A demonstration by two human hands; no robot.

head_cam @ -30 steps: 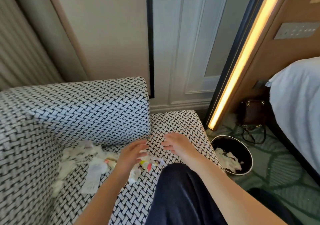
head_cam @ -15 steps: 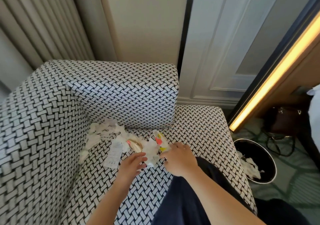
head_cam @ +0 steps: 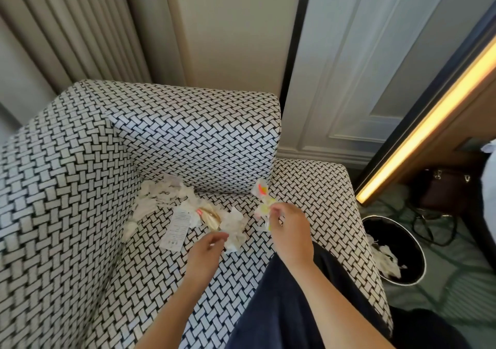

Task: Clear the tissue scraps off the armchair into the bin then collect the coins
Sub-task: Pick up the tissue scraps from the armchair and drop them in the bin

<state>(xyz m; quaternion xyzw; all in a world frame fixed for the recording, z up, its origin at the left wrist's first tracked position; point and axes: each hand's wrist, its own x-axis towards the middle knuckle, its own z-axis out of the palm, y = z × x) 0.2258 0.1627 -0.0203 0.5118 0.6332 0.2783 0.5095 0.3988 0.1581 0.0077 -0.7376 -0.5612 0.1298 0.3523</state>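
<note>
Broadly, the woven black-and-white armchair [head_cam: 80,214] fills the view, its seat running under both hands. Off to the far side of the right hand, down on the patterned floor, stands the round black bin [head_cam: 418,254]; white tissue [head_cam: 386,261] already lies inside it, so part of the clearing looks done.

Most of it is left, though. Beyond the left hand, packed into the corner where the seat meets the armrest, is the main heap of tissue scraps [head_cam: 158,198]. Just ahead of that hand's fingertips lie a printed paper slip [head_cam: 175,228], a glossy gold wrapper [head_cam: 210,217] and a crumpled white tissue wad [head_cam: 233,226].

The right hand [head_cam: 288,230] has its grip pinched narrow on a colourful wrapper [head_cam: 263,201], white with orange and yellow marks, lifted clear of the seat and standing above the fingers. The left hand [head_cam: 205,254] has its grip loosely curled and partly spread, fingertips touching the near edge of the tissue wad; whether it has actually closed on that wad I cannot tell.

No coins show anywhere on the seat; they may lie under the scraps, but nothing confirms that. By my reading the task is early: one load is binned, one piece is in the right hand ready to go across to the bin, the corner heap is untouched, and the coin step has not begun
</note>
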